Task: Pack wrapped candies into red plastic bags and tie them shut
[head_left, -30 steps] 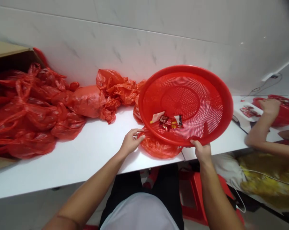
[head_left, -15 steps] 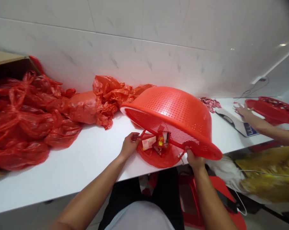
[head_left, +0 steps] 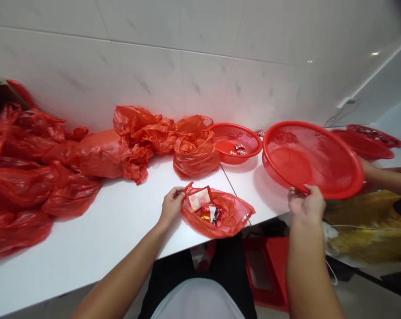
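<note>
My left hand [head_left: 170,205] pinches the left rim of an open red plastic bag [head_left: 233,217] that lies at the front edge of the white table [head_left: 120,221]. Inside the bag lie wrapped sweets [head_left: 205,206]. My right hand [head_left: 305,201] grips the near rim of a big round red perforated basket [head_left: 315,157], held tilted above the table to the right of the bag. The basket looks empty.
A heap of filled red bags [head_left: 37,164] covers the table's left side, with more crumpled red bags [head_left: 173,141] by the tiled wall. A smaller red basket [head_left: 235,141] holds a few sweets. Another person's arm [head_left: 388,177] and red trays [head_left: 369,141] are at right. A red stool [head_left: 270,270] stands below.
The basket was tipped over the bag and its sweets dropped in. My right hand has since swung the empty basket away to the right. My left hand stayed on the bag's rim.
</note>
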`<action>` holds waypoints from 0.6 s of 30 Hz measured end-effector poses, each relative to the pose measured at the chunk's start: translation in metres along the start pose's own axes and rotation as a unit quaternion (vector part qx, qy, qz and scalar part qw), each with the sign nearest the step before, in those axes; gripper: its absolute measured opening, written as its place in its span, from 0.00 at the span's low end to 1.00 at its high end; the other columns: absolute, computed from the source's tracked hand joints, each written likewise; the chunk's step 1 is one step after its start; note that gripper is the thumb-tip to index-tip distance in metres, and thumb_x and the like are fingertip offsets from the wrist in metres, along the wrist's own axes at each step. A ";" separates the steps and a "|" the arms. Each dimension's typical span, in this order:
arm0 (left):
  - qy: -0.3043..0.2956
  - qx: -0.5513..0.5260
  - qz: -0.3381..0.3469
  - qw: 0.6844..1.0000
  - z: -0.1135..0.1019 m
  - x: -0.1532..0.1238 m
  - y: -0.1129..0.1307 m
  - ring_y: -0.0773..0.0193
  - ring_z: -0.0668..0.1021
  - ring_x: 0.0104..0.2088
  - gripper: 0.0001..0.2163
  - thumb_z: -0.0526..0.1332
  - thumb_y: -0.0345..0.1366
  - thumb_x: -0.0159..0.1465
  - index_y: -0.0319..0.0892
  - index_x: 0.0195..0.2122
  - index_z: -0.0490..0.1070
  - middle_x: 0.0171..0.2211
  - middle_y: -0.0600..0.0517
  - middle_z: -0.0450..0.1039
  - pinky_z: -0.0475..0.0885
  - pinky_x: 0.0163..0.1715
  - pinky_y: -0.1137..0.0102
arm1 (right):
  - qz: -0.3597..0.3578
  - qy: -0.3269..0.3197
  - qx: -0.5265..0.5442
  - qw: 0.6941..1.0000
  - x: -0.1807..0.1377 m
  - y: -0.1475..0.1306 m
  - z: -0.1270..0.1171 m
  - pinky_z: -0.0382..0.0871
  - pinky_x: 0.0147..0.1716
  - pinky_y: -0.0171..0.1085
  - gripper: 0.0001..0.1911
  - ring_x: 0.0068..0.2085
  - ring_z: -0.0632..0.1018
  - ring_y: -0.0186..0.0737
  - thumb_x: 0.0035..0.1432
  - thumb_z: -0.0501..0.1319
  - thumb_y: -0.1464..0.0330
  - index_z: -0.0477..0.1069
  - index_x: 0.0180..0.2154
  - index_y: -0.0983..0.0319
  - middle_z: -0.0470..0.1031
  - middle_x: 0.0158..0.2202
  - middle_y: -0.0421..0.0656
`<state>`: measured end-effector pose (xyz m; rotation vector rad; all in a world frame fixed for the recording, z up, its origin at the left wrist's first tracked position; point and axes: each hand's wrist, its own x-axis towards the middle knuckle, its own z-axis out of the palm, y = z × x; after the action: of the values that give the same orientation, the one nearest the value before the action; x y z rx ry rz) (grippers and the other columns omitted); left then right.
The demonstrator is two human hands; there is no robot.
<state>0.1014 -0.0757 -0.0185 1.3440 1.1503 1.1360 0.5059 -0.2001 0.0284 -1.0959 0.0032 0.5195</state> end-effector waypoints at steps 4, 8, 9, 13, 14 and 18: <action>-0.029 0.047 0.013 0.998 0.002 0.007 0.011 0.58 0.79 0.33 0.18 0.68 0.53 0.59 0.41 0.31 0.78 0.31 0.48 0.81 0.72 0.37 0.66 | 0.047 0.024 -0.035 0.998 0.025 -0.007 0.001 0.69 0.16 0.25 0.07 0.18 0.73 0.30 0.52 0.61 0.69 0.63 0.32 0.60 0.70 0.22 0.34; -0.045 0.107 0.024 0.993 0.002 0.022 0.021 0.60 0.75 0.29 0.15 0.72 0.49 0.53 0.41 0.25 0.77 0.25 0.51 0.77 0.68 0.34 0.67 | 0.049 0.038 -0.079 0.995 0.041 -0.002 0.008 0.65 0.15 0.24 0.10 0.17 0.70 0.28 0.56 0.63 0.66 0.64 0.38 0.59 0.72 0.24 0.34; -0.048 0.115 0.027 0.992 0.001 0.025 0.024 0.61 0.75 0.29 0.14 0.72 0.48 0.53 0.41 0.25 0.77 0.25 0.52 0.77 0.67 0.34 0.67 | 0.048 0.041 -0.088 0.994 0.039 0.000 0.008 0.65 0.15 0.24 0.11 0.18 0.70 0.28 0.57 0.63 0.64 0.65 0.41 0.59 0.73 0.25 0.35; -0.062 0.130 0.040 0.989 -0.001 0.026 0.035 0.61 0.75 0.30 0.12 0.70 0.46 0.57 0.41 0.27 0.77 0.27 0.52 0.78 0.68 0.35 0.68 | 0.012 0.031 -0.145 0.989 -0.010 0.030 -0.009 0.70 0.21 0.32 0.27 0.21 0.75 0.34 0.61 0.61 0.54 0.63 0.57 0.59 0.81 0.35 0.42; -0.066 0.130 0.041 0.989 -0.002 0.023 0.037 0.62 0.75 0.30 0.13 0.69 0.46 0.57 0.41 0.28 0.77 0.28 0.52 0.78 0.68 0.35 0.68 | -0.057 0.004 -0.235 0.970 -0.032 0.041 -0.015 0.71 0.24 0.34 0.33 0.23 0.76 0.35 0.60 0.62 0.51 0.62 0.61 0.61 0.81 0.39 0.44; -0.084 0.069 0.025 0.994 -0.005 0.010 0.046 0.63 0.75 0.31 0.14 0.72 0.48 0.58 0.41 0.29 0.77 0.28 0.53 0.77 0.68 0.35 0.69 | -0.155 -0.204 -0.557 0.790 -0.110 0.074 -0.032 0.73 0.35 0.40 0.30 0.30 0.80 0.45 0.53 0.68 0.49 0.78 0.51 0.63 0.83 0.37 0.46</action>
<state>0.1007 -0.0682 0.0284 1.5515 1.0924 0.9736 0.3869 -0.2452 -0.0210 -2.0601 -0.9675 0.4342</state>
